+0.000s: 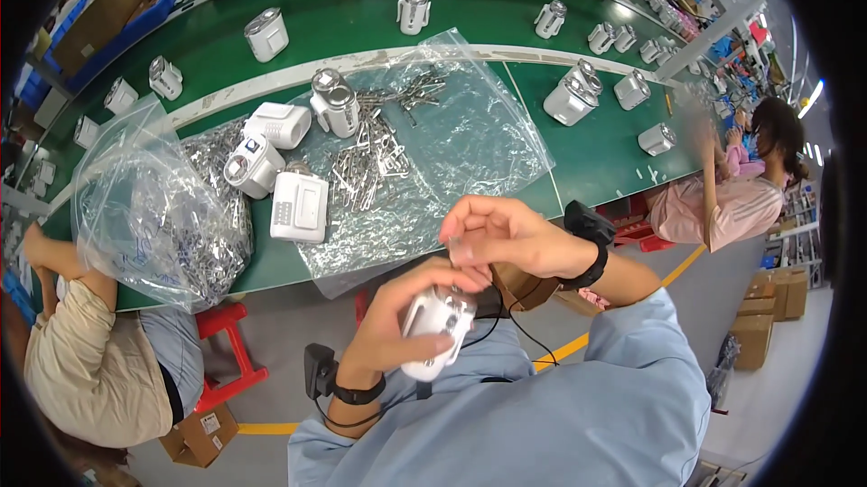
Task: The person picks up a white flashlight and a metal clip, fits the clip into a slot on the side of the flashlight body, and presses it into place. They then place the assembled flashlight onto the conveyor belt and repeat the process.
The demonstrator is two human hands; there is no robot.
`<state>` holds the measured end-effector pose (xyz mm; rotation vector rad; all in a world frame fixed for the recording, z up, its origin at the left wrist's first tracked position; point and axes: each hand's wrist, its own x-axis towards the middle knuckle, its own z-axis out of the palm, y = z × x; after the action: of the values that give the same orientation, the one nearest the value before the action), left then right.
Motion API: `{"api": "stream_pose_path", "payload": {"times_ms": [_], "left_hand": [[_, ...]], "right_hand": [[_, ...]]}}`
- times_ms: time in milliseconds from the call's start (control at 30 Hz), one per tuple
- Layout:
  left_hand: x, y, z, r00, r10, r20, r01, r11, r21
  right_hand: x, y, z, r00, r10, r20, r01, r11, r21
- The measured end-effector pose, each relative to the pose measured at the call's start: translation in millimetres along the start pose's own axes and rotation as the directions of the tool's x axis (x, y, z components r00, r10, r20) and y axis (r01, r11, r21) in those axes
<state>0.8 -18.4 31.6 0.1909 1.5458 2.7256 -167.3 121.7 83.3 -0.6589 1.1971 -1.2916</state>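
Left hand (390,317) curling firmly round white gadget (449,317); right hand (515,239) bending, fingers near-closed above, can't tell if pinching anything.

I'm facing a long green bench (492,0), strip lights (811,100) glowing far right.
A yellow line (685,266) is crossing the grey floor (646,352); cardboard boxes (753,335) are standing stacked to my right.

The left hand (397,317) curls in a grip, thumb stretched sideways, fingers arched toward the right hand (517,240). That hand sits slightly higher, fingers curled, thumb and forefinger tips close together. The left forearm (352,417) rises from below; the right forearm (634,285) slants in from the right.
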Motion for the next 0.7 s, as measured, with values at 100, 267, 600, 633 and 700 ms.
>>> {"api": "stream_pose_path", "payload": {"times_ms": [100,267,600,633,700], "left_hand": [[5.2,-7.5,2.7,0.99,0.01,-0.144,-0.006,0.999,0.032],[15.7,-19.1,5.1,0.787,0.0,-0.617,-0.032,0.999,-0.04],[23.7,-30.1,5.7,0.711,0.177,-0.681,-0.029,0.974,0.223],[23.2,-27.8,6.6,0.721,0.132,-0.68,-0.019,0.985,0.171],[22.7,-29.7,5.7,0.73,0.082,-0.679,-0.006,0.993,0.114]], "right_hand": [[3.8,29.1,-3.9,0.981,-0.07,-0.178,0.052,0.994,-0.101],[11.0,19.4,-5.3,0.922,-0.204,-0.329,0.104,0.949,-0.298],[7.1,23.8,9.2,0.987,-0.106,-0.116,0.076,0.968,-0.24],[6.9,24.2,8.3,0.991,-0.058,-0.122,0.033,0.981,-0.193],[7.3,29.7,7.9,0.988,-0.072,-0.134,0.041,0.975,-0.22]]}}
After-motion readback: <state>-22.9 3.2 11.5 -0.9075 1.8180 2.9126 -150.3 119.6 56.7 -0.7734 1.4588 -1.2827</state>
